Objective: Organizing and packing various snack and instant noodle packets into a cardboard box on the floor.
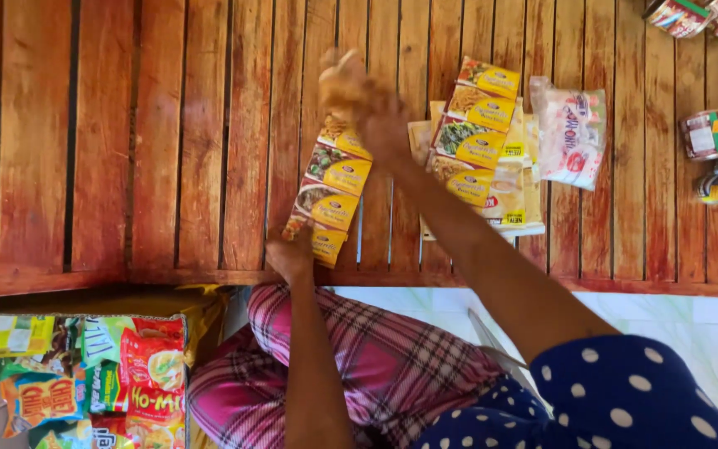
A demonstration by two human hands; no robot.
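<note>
On the slatted wooden table (pixel 168 125), dead ahead of me, lies a strip of joined yellow sachets (pixel 330 193), running from about seven o'clock up toward one o'clock. My left hand (pixel 289 254) sits at its near end by the table edge, fingers closed in a pinch on the lowest sachet. My right hand (pixel 357 100) is at the far end, blurred; it looks bunched over the top sachet, but I cannot tell exactly how the fingers lie. At two o'clock from the strip rests a second strip of sachets (pixel 471 137) on a pile of packets, with a white bag (pixel 573 133) beyond it and tins (pixel 716 158) at three o'clock. A box of snack packs (pixel 85 378) stands at eight o'clock. To lay this strip well, I judge I should keep it taut between both hands and parallel to its neighbour.
</note>
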